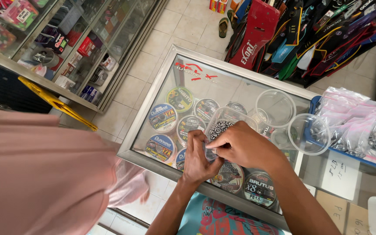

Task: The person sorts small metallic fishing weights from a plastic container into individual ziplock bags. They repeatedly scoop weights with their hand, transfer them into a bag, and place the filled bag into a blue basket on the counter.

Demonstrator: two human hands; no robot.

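Left hand (198, 157) is curled shut w/ fingertips pinching a small clear bag (206, 150) over the glass desk (151, 109). Right hand (239, 146) arches over from the right, fingers pinched closed on the same bag. Looks like bagging sinkers; next move likely needs another pinch from the tub of grey sinkers (223, 126) just beyond. Far right: empty clear cups (276, 106), filled bags (362, 126).

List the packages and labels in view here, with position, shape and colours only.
Line spools: round, blue, green and orange labels, under the glass counter, left of both hands.
Clear tub of dark weights: above the left hand and right hand.
Small bags: clear and pink, right.
Boxes: red, shelf cabinet, upper left.
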